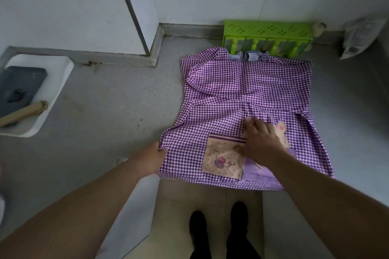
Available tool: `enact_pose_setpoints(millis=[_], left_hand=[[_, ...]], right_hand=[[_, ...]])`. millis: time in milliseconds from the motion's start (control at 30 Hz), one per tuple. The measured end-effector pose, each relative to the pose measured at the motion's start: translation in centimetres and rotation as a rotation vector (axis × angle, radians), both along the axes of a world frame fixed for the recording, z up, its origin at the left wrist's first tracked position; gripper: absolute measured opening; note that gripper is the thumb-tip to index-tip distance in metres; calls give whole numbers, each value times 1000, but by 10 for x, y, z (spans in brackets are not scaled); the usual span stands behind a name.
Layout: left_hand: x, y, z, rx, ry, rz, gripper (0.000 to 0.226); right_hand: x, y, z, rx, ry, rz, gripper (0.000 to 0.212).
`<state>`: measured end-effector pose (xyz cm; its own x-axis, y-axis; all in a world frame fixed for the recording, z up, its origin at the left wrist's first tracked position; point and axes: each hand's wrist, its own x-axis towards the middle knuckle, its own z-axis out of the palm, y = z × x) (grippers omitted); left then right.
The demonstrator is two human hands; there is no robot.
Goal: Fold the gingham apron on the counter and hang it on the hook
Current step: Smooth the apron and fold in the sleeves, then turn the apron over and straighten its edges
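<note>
The purple-and-white gingham apron (242, 90) lies spread on the grey counter (117, 111), its hem hanging a little over the front edge. A beige pocket with an embroidered motif (221, 157) and a bear patch sit on its lower part. My left hand (153, 156) grips the apron's lower left edge, fingers curled into the cloth. My right hand (261, 139) lies flat on the apron's middle, fingers spread over the pocket's top. No hook is in view.
A green plastic rack (267, 33) stands against the wall just behind the apron's neck. A white tray (54, 86) with a dark object and a wooden handle sits at the left. A crumpled bag (360, 38) lies at the back right. My shoes show on the floor below.
</note>
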<state>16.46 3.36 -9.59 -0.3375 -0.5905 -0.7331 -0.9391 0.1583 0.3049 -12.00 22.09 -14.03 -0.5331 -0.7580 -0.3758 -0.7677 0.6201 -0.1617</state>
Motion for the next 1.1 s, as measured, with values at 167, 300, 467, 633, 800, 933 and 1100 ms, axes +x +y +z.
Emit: enact_pose_setpoints(millis=[167, 300, 467, 633, 800, 933, 1100], left_hand=[[-15, 5, -4, -110, 33, -11, 57], [-23, 10, -5, 213, 97, 115, 75], [-19, 0, -19, 302, -53, -47, 68], [-5, -30, -67, 217, -37, -67, 40], [-3, -24, -49, 139, -42, 55, 28], [-15, -10, -16, 120, -31, 30, 46], [-27, 4, 12, 68, -15, -149, 45]], right_hand=[[22, 85, 18, -197, 84, -604, 60], [16, 145, 22, -230, -265, -1062, 32], [23, 178, 0, -248, -727, -1469, 24], [6, 173, 5, -372, -571, -1352, 18], [1, 175, 3, -356, -632, -1400, 31], [-2, 185, -10, -295, -656, -1380, 31], [-2, 176, 14, -190, -716, -1237, 37]])
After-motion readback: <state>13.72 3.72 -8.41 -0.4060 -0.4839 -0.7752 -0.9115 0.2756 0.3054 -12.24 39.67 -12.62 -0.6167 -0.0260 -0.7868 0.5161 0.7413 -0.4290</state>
